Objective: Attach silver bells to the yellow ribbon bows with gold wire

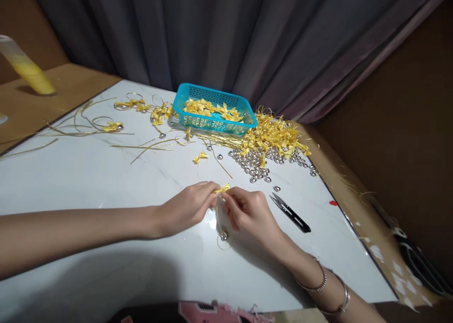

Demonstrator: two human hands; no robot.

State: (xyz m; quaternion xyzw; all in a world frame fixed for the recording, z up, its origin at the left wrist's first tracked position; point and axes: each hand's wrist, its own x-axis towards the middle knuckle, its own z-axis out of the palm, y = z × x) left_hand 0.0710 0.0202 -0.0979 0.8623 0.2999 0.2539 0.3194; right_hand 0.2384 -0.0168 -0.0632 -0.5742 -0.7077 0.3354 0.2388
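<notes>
My left hand (193, 202) is closed in a pinch on one end of a small yellow ribbon bow (223, 188). Opposite it, my right hand (249, 209) pinches at the bow's other side, thumb and forefinger together. A thin gold cord (218, 217) hangs below the fingers and loops near the tabletop. By the cord's lower part is a silver bead (224, 236). My fingers partly cover the bow, so how the cord meets it is hidden. Black thread snips (290, 213) lie to the right of my right hand.
A teal basket (215, 125) with yellow bows stands at the back of the white table (106, 186). Beside it are a heap of yellow bows (278, 133) and many silver beads (253, 160). Gold cords (152, 147) lie leftward. A cup of yellow drink (31, 73) stands far left.
</notes>
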